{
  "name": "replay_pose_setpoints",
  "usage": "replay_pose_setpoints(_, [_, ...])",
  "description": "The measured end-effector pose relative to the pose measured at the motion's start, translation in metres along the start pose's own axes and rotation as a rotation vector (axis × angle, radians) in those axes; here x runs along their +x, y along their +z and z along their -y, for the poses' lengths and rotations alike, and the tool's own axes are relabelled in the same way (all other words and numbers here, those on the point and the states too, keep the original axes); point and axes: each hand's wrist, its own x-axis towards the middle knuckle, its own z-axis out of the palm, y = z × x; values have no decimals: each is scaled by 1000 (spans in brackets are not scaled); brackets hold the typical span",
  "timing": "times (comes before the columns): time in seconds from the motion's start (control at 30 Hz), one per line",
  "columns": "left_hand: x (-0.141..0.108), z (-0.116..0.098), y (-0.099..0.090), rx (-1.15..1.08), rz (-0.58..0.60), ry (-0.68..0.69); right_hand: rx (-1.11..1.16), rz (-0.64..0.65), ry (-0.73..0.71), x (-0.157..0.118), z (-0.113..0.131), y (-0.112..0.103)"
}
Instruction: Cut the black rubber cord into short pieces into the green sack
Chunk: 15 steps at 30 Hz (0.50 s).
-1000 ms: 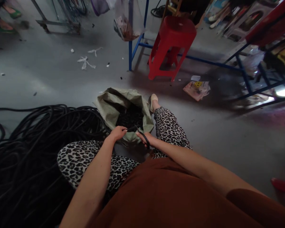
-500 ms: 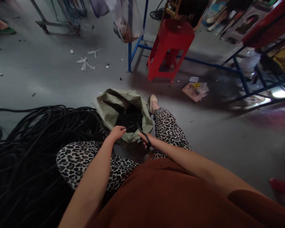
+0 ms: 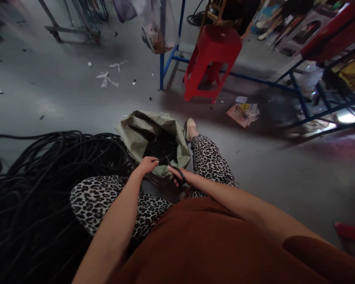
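Note:
Between my legs an open grey-green sack (image 3: pixel 133 136) holds small dark pieces (image 3: pixel 162 148). My left hand (image 3: pixel 148 163) is closed in a pinch over the sack's near edge, on a small dark thing too small to name. Black-handled scissors (image 3: pixel 180 176) are gripped in my right hand (image 3: pixel 179 175), just right of the left one, their blades pointing up and left over the sack's opening. A large heap of black cord or tubing (image 3: pixel 62 157) lies on the floor at the left, reaching the sack's side.
A red stool (image 3: pixel 215 51) stands beyond the sack, beside a blue metal frame (image 3: pixel 161 71). Clear bags hang from that frame. A printed packet (image 3: pixel 243 114) and white scraps (image 3: pixel 106 80) lie on the floor. People's limbs show at the top right.
My right hand and the scissors have moved left, closer to my left hand. My left hand has shifted very slightly right. At the top left, a person's foot has given way to a blur.

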Motion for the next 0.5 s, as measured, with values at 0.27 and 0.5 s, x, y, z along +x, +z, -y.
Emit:
replay_pose_setpoints(0.27, [-3, -3, -1, -11, 51, -1, -29, -2, -13, 9, -5, 0])
replay_pose_setpoints(0.5, [-3, -3, 0, -34, 60, -35, -40, 17, -15, 15, -8, -1])
